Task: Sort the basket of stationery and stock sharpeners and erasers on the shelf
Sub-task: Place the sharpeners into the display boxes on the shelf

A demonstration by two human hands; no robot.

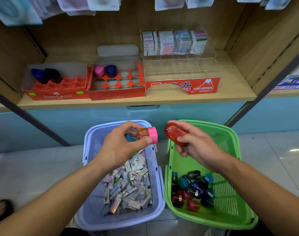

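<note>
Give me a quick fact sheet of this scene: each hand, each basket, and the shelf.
left hand: pinches an orange sharpener with pink cap
right hand: holds a red oval sharpener
lilac basket: packaged erasers
green basket: loose sharpeners
shelf: left red box and right red box, two sharpeners each, other slots empty; clear eraser display

Before me a wooden shelf (233,86) sits above a pale blue cabinet front (94,116); glossy pale floor tiles (273,150) catch glare on my right.
</note>
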